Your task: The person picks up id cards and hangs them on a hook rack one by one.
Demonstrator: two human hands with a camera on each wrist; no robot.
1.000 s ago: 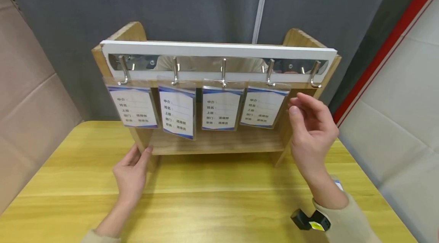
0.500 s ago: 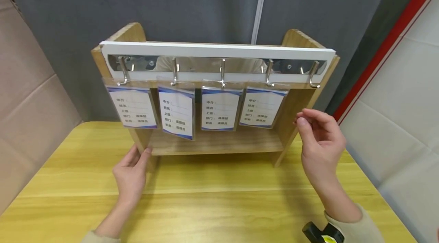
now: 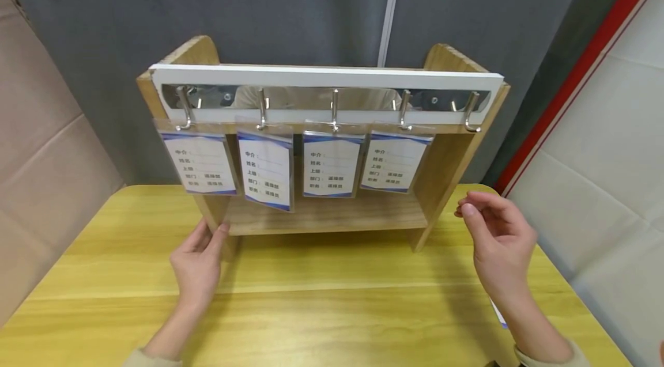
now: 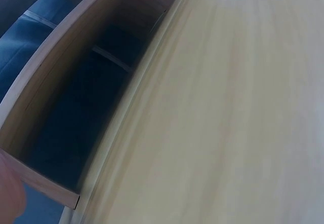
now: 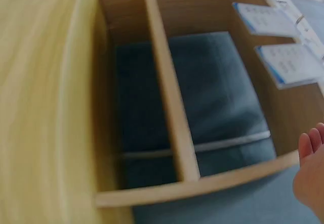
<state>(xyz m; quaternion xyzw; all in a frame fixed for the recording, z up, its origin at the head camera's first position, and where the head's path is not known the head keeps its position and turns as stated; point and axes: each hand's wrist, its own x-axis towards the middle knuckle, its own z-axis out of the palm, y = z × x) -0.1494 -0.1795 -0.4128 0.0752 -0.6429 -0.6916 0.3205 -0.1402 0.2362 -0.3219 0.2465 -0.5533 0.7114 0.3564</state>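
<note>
A wooden rack (image 3: 332, 218) with a white hook strip (image 3: 332, 76) across its top front stands on the table. Clear-sleeved name badges hang from its hooks: the leftmost badge (image 3: 199, 164), a slightly turned badge (image 3: 266, 171), a middle badge (image 3: 332, 164) and a right badge (image 3: 396, 161). The hook at the far right (image 3: 471, 112) carries no badge. My left hand (image 3: 197, 263) grips the lower left side panel, thumb at the front. To the right of the rack, my right hand (image 3: 500, 240) is in the air, fingers loosely curled, holding nothing.
Another badge (image 3: 499, 314) lies on the yellow wood-grain table (image 3: 332, 309), partly hidden under my right forearm. A grey curtain (image 3: 290, 4) hangs behind the rack. Pale panels stand at both sides, the right panel (image 3: 612, 154) with a red edge.
My right hand has moved down and to the right, away from the right badge and the rack. My left hand keeps its hold, and the badges hang as before.
</note>
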